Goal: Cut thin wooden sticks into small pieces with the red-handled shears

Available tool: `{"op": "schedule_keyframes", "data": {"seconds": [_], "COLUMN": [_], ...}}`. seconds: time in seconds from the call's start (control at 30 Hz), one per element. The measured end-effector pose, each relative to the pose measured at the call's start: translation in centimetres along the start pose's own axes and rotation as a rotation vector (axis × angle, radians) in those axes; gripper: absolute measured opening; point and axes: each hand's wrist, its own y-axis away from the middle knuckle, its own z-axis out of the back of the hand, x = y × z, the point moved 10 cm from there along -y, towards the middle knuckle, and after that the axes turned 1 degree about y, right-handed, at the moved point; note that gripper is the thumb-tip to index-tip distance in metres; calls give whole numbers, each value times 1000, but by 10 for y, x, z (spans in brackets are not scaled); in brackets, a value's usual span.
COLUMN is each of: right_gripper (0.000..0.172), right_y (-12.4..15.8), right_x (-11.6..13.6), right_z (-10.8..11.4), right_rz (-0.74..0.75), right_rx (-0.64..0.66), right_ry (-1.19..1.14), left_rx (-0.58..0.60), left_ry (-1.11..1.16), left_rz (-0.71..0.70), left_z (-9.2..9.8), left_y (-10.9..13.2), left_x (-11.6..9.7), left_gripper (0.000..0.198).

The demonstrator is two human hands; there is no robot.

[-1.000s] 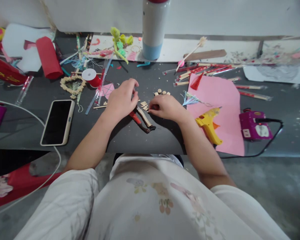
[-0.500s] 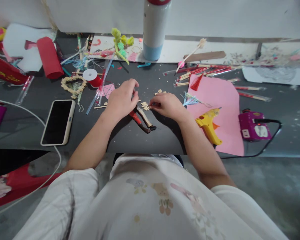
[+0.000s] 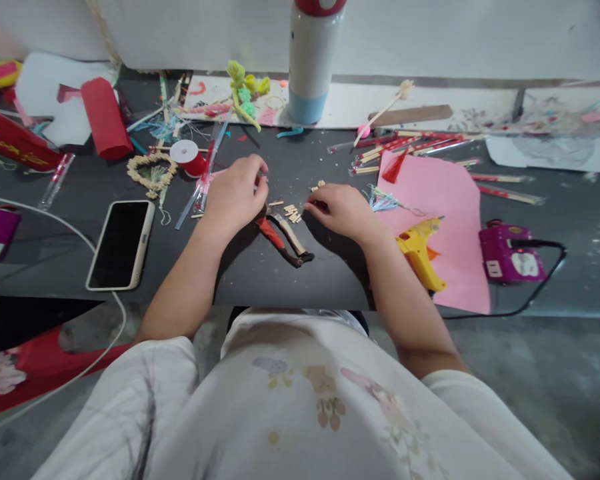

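My left hand (image 3: pixel 237 197) is curled, thumb near the bent fingers, above the jaw end of a pair of pliers (image 3: pixel 289 241) with red and tan handles. Whatever it may pinch is too small to make out. To the right, my right hand (image 3: pixel 344 208) is curled with its fingertips drawn together beside a small pile of short cut wooden sticks (image 3: pixel 293 213). Its palm and anything inside are hidden. Beyond its knuckles lies a small cluster of glued wooden pieces (image 3: pixel 319 186).
Pink sheet (image 3: pixel 460 220) bears a yellow glue gun (image 3: pixel 423 250). Purple power block (image 3: pixel 511 252) stands right. On the left lie a phone (image 3: pixel 120 245), heart-shaped stick ring (image 3: pixel 151 175) and red ribbon spool (image 3: pixel 195 163). A bottle (image 3: pixel 311 67) stands behind; wrapped red sticks (image 3: pixel 410 145) lie back right.
My left hand has shifted left, uncovering more of the pliers and a short stick. My right hand has drawn slightly right, away from the cut sticks. The view has shifted a little.
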Motion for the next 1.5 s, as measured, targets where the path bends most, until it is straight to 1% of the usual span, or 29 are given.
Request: {"op": "schedule_keyframes", "data": {"seconds": [0.07,0.13,0.27,0.33,0.43,0.5,0.6,0.7,0.83,0.97,1.13,1.3,1.5], "right_gripper": [29,28,23,21,22,23,26,27,28,31,37,37,34], "right_y": [1,1,2,4,8,13,20,26,28,26,25,26,26], "right_x": [-2,-4,1,12,44,65,84,95,99,105,104,105,105], "right_z": [3,3,0,0,2,1,-4,-11,-19,-20,-22,-23,-21], "right_rz": [-12,-27,-49,-44,19,34,-4,-55,-162,-226,-349,-392,-420], "right_rx": [-7,15,128,162,141,134,110,95,71,9,-13,-32,-5], "right_ry": [19,44,120,158,189,195,204,217,195,174,151,151,196], "left_rx": [-6,-19,-53,-71,-85,-87,-100,-110,-125,-140,-141,-150,-107], "left_ry": [2,1,-13,-26,-42,-38,-22,-34,-47,-47,-53,-24,-9], "left_rz": [7,13,21,35,70,79,66,54,38,30,44,27,92], "left_z": [0,1,6,10,13,14,15,15,15,18,21,22,25], "left_y": [-1,-1,-3,-4,-4,-5,-5,-5,-5,-6,-6,-6,-5], "left_x": [4,7,15,19,27,30,30,28,27,26,28,29,33], "left_gripper": [26,26,26,25,23,23,24,25,26,26,25,24,25]}}
